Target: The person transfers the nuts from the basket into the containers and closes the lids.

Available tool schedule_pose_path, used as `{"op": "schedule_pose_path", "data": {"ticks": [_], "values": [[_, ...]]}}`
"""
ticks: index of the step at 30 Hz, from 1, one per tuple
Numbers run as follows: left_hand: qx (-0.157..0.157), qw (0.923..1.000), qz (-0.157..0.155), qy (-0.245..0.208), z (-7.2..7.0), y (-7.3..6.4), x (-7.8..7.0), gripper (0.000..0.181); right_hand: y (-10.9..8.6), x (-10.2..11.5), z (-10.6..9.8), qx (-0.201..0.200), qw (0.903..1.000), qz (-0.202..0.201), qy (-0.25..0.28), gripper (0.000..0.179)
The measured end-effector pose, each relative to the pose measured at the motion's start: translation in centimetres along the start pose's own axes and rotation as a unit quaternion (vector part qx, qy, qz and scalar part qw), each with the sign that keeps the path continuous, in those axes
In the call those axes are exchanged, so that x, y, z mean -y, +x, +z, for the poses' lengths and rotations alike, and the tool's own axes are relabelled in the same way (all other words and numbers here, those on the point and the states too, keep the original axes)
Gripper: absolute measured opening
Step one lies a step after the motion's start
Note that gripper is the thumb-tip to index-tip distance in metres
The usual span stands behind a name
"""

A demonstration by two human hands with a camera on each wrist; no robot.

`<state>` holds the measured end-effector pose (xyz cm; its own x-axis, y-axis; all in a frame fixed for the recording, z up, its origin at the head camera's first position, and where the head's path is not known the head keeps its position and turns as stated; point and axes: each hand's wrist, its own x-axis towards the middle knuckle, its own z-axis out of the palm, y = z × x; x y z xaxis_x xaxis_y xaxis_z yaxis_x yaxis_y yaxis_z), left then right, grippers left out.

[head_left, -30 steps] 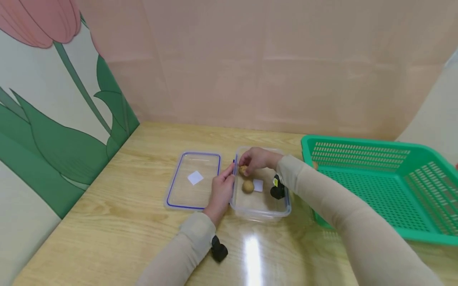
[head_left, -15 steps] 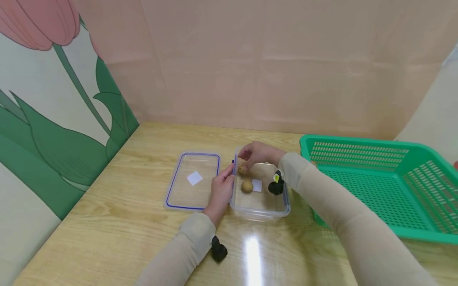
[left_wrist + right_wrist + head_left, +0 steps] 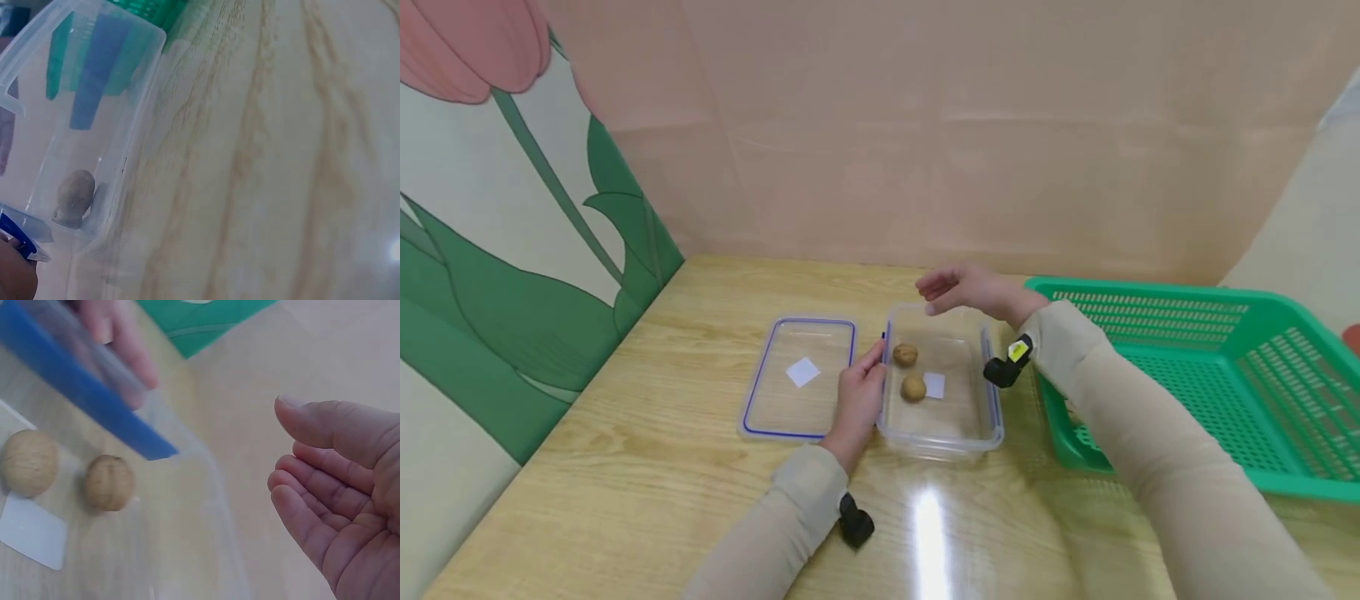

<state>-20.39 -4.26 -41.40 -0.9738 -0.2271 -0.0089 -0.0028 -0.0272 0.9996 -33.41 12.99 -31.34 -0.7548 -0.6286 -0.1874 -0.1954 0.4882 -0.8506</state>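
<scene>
Two walnuts lie in a clear plastic box (image 3: pixel 958 408). One walnut (image 3: pixel 906 355) sits near its back left; the other walnut (image 3: pixel 913 387) lies beside a white paper square (image 3: pixel 935 385) at the bottom. My left hand (image 3: pixel 861 400) rests along the box's left side, fingers fairly straight against the wall by a blue-edged latch flap (image 3: pixel 81 381). Above the back right rim hovers my right hand (image 3: pixel 973 292), holding nothing. Its fingers (image 3: pixel 312 494) are loosely bent, and the thumb is apart from them in the right wrist view.
A clear lid (image 3: pixel 760 375) with a blue seal lies left of the box, a white square showing in it. To the right stands a green slotted basket (image 3: pixel 1157 287), with a small brownish thing partly hidden by my right sleeve. Behind the wooden table (image 3: pixel 647 450) is a pinkish backdrop.
My right hand has let go of the walnut at the back left and moved up and right out of the box. My left hand has stayed at the box's side.
</scene>
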Motion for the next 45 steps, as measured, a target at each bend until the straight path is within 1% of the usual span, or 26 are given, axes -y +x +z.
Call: {"op": "schedule_pose_path", "data": {"ticks": [6, 10, 15, 18, 21, 24, 29, 31, 35, 38, 45], "values": [[-0.009, 0.9999, 0.005, 0.000, -0.2, 0.2, 0.1, 0.040, -1.9, 0.5, -2.1, -0.048, 0.9974, 0.005, 0.054, 0.047], [-0.014, 0.9999, 0.004, 0.001, -0.3, 0.3, 0.1, 0.040, -3.4, -0.1, -3.3, -0.070, 0.9950, -0.003, 0.071, 0.047], [-0.016, 0.9999, -0.004, -0.005, -0.5, 0.0, 0.3, 0.040, -5.4, -1.8, -4.3, -0.090, 0.9932, -0.015, 0.073, 0.039], [-0.013, 0.9998, -0.003, -0.012, -0.6, 0.0, 0.3, 0.039, -6.4, -2.6, -5.1, -0.101, 0.9914, -0.016, 0.081, 0.032], [-0.009, 0.9998, -0.002, -0.016, -0.6, 0.0, 0.3, 0.039, -7.4, -3.5, -5.9, -0.110, 0.9903, -0.007, 0.085, 0.028], [-0.005, 0.9998, 0.000, -0.017, -0.7, -0.1, 0.3, 0.040, -8.3, -4.4, -6.5, -0.117, 0.9900, 0.004, 0.078, 0.030], [-0.005, 0.9998, -0.002, -0.019, -0.8, -0.2, 0.4, 0.040, -9.4, -6.3, -7.2, -0.127, 0.9907, 0.014, 0.047, 0.044], [-0.009, 0.9997, -0.002, -0.021, -0.9, -0.2, 0.4, 0.040, -9.5, -7.2, -7.5, -0.128, 0.9911, 0.018, 0.031, 0.047], [-0.014, 0.9996, -0.004, -0.023, -1.0, -0.1, 0.3, 0.040, -9.6, -8.6, -7.8, -0.118, 0.9921, 0.043, 0.008, 0.051], [-0.013, 0.9996, -0.006, -0.025, -1.1, -0.2, 0.3, 0.040, -9.7, -9.5, -8.0, -0.098, 0.9933, 0.061, 0.005, 0.053], [-0.011, 0.9995, -0.003, -0.031, -1.2, -0.3, 0.3, 0.040, -9.7, -10.6, -7.9, -0.046, 0.9967, 0.062, -0.026, 0.059]]}}
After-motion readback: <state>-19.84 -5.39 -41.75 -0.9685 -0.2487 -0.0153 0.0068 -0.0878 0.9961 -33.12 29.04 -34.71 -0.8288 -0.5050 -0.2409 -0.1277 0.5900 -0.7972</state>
